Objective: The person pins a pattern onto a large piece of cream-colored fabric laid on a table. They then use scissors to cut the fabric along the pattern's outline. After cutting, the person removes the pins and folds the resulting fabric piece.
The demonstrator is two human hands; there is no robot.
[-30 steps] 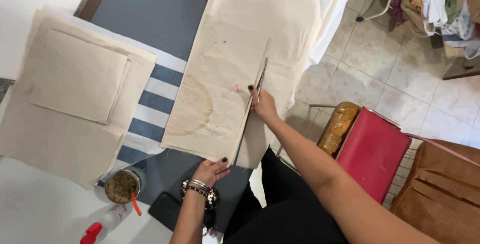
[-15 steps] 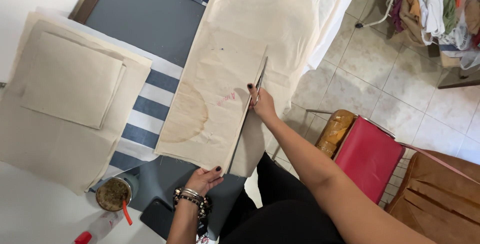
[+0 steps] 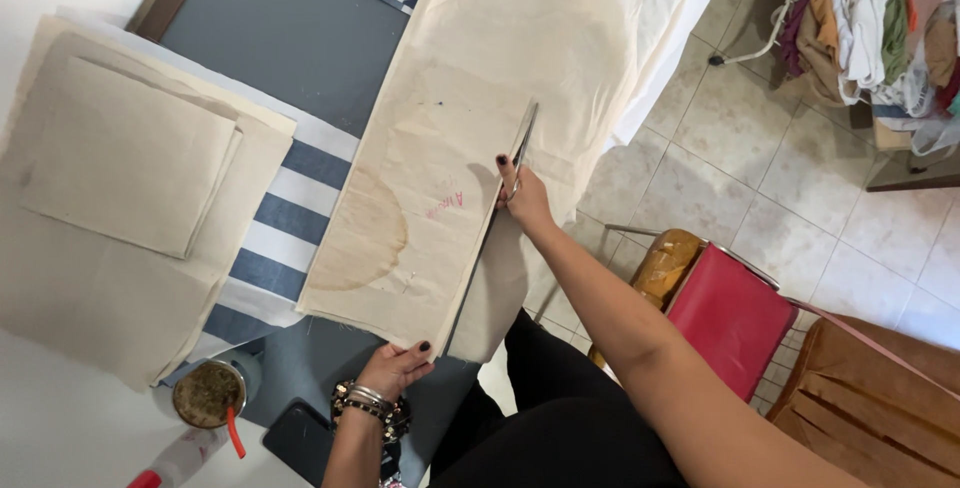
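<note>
A long cream fabric piece (image 3: 480,78) with a brown ring stain lies across the grey table (image 3: 290,38), over blue-and-white striped cloth (image 3: 285,218). My right hand (image 3: 522,198) is closed on scissors (image 3: 522,140), whose blades point away from me into a cut that runs up the fabric from its near edge. The strip to the right of the cut hangs off the table edge. My left hand (image 3: 395,366), with bracelets on the wrist, pinches the near edge of the fabric beside the start of the cut.
Folded beige cloth pieces (image 3: 120,178) are stacked at the left. A cup with a red straw (image 3: 210,396), a dark phone (image 3: 300,438) and a bottle sit near the front. A red chair (image 3: 730,318), brown bag (image 3: 870,398) and clothes rack (image 3: 870,18) stand on the tiled floor.
My right hand and the scissors have moved slightly farther up the fabric, lengthening the cut. My left hand has stayed at the near edge of the fabric.
</note>
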